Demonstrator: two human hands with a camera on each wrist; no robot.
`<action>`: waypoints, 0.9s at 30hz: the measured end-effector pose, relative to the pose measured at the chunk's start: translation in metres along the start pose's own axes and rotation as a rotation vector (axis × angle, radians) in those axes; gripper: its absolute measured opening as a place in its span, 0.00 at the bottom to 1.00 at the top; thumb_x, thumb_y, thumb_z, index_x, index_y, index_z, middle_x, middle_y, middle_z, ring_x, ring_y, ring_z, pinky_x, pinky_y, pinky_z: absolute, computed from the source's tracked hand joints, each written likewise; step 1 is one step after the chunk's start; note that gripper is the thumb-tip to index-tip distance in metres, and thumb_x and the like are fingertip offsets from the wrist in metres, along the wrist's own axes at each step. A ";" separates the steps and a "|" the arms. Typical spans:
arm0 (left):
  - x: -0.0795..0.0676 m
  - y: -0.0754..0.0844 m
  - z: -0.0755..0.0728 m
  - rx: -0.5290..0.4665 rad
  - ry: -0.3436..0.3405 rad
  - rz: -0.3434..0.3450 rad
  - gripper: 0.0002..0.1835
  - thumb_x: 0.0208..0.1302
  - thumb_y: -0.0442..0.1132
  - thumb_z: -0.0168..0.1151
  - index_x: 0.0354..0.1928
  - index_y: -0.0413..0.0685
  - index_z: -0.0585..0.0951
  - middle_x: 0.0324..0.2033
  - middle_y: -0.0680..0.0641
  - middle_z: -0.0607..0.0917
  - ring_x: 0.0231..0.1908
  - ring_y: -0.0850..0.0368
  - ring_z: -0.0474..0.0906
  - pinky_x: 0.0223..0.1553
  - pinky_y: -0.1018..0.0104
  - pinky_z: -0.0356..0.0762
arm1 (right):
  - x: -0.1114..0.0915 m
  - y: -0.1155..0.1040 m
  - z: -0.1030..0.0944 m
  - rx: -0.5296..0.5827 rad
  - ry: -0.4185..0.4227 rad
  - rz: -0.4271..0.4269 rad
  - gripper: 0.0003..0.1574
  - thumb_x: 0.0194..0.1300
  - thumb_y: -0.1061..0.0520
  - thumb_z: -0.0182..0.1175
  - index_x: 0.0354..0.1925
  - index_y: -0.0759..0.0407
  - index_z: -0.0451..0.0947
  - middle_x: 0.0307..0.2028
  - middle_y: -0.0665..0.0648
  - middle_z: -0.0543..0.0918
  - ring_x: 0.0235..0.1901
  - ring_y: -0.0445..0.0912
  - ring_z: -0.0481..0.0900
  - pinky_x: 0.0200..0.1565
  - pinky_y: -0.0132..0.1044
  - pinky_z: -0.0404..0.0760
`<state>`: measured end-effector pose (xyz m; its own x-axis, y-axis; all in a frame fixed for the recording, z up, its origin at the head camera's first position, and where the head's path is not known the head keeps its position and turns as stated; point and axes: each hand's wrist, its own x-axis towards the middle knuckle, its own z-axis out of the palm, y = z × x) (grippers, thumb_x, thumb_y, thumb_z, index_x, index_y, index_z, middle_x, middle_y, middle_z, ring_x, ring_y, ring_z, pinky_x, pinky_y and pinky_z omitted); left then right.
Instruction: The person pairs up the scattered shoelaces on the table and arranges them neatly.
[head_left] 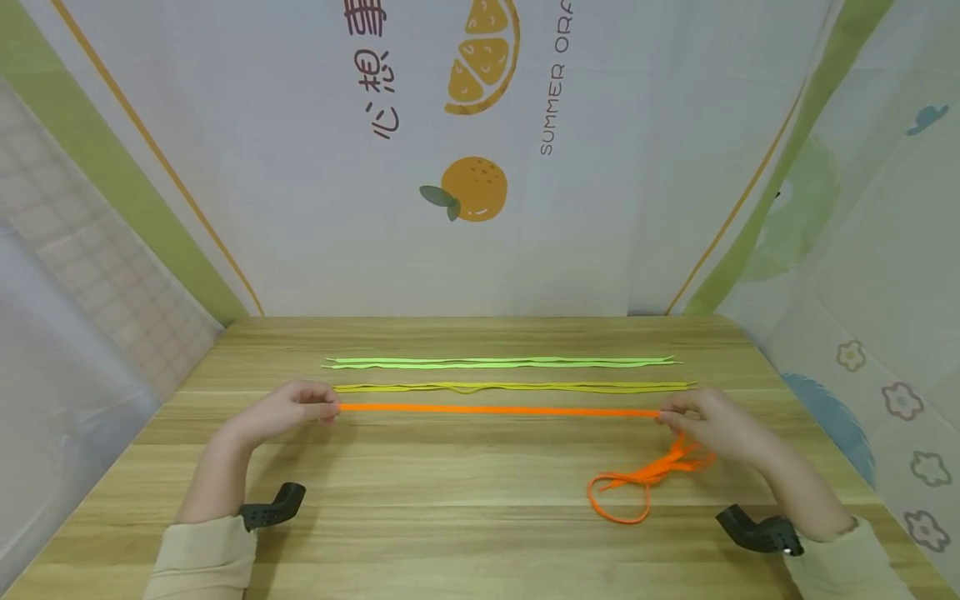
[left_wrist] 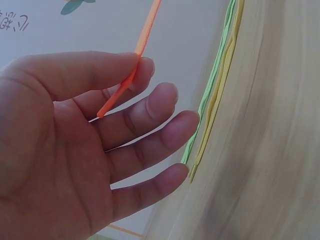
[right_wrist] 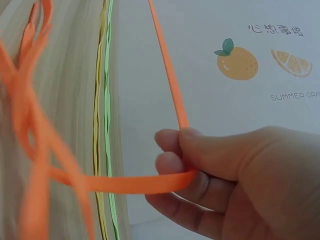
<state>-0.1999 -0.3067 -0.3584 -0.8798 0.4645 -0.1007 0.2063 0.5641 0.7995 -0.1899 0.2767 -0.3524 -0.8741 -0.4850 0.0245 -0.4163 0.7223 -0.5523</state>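
Note:
An orange shoelace (head_left: 495, 409) is stretched straight across between my two hands. My left hand (head_left: 288, 410) pinches one end of it between thumb and index finger, and the lace's tip (left_wrist: 102, 114) lies in front of the fingers in the left wrist view. Farther along, my right hand (head_left: 708, 423) pinches the same lace between thumb and fingertips. From there it loops back toward an orange tangle (head_left: 652, 473) below the right hand. Just beyond the taut stretch lie yellow laces (head_left: 517, 387), side by side. Green laces (head_left: 502, 362) run parallel behind them.
Everything lies on a wood-grain table (head_left: 420, 533). A white printed cloth (head_left: 315, 208) hangs behind its far edge, and more cloth hangs on both sides. A black wrist camera (head_left: 273, 507) is on the left wrist, another black camera (head_left: 761, 531) on the right.

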 end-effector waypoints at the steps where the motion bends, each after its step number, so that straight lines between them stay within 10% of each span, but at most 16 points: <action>1: 0.000 -0.001 0.000 -0.004 0.002 -0.002 0.10 0.70 0.36 0.53 0.40 0.32 0.77 0.33 0.40 0.80 0.40 0.43 0.74 0.45 0.47 0.70 | -0.001 0.000 -0.001 0.015 -0.010 0.002 0.13 0.71 0.53 0.55 0.38 0.61 0.81 0.33 0.53 0.82 0.29 0.44 0.76 0.31 0.37 0.75; 27: -0.010 -0.026 -0.010 -0.041 0.023 -0.076 0.13 0.71 0.38 0.53 0.40 0.31 0.76 0.33 0.42 0.79 0.37 0.49 0.75 0.42 0.55 0.74 | -0.007 0.038 -0.014 0.108 -0.061 0.081 0.16 0.72 0.54 0.54 0.41 0.66 0.80 0.29 0.55 0.81 0.29 0.45 0.77 0.33 0.41 0.77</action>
<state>-0.2008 -0.3333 -0.3721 -0.9022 0.4050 -0.1486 0.1214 0.5688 0.8135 -0.2032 0.3141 -0.3621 -0.8856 -0.4588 -0.0721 -0.3131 0.7045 -0.6369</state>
